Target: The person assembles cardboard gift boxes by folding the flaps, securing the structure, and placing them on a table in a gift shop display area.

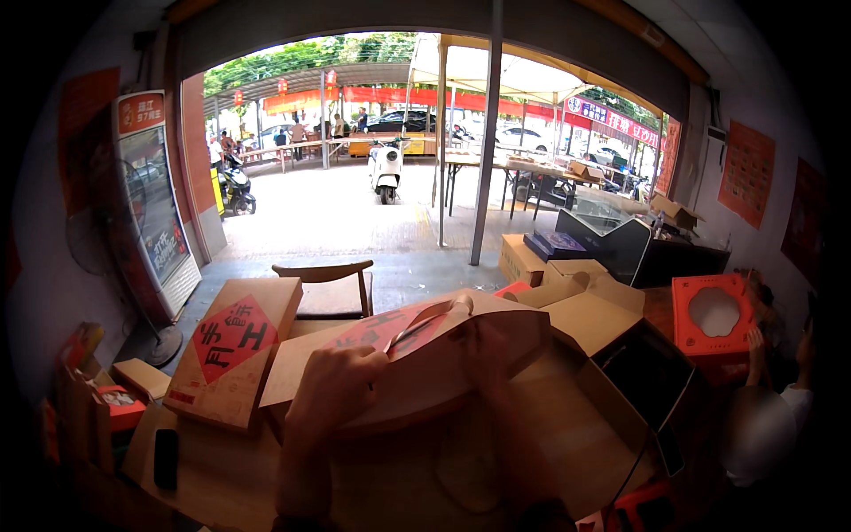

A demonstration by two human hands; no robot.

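The left hand [330, 390] grips the edge of a brown cardboard box [417, 355] — fingers curled shut on it. The right hand [496, 390] is blurred behind the flap — its grip cannot be told.

The right hand [510, 417] is motion-blurred; its finger positions cannot be determined. The left hand [332, 390] covers the near edge of the cardboard box [417, 355], and its wrist is cut off by the lower edge. A person [767, 417] at right is dark and partly cropped. The far street is too small to resolve.
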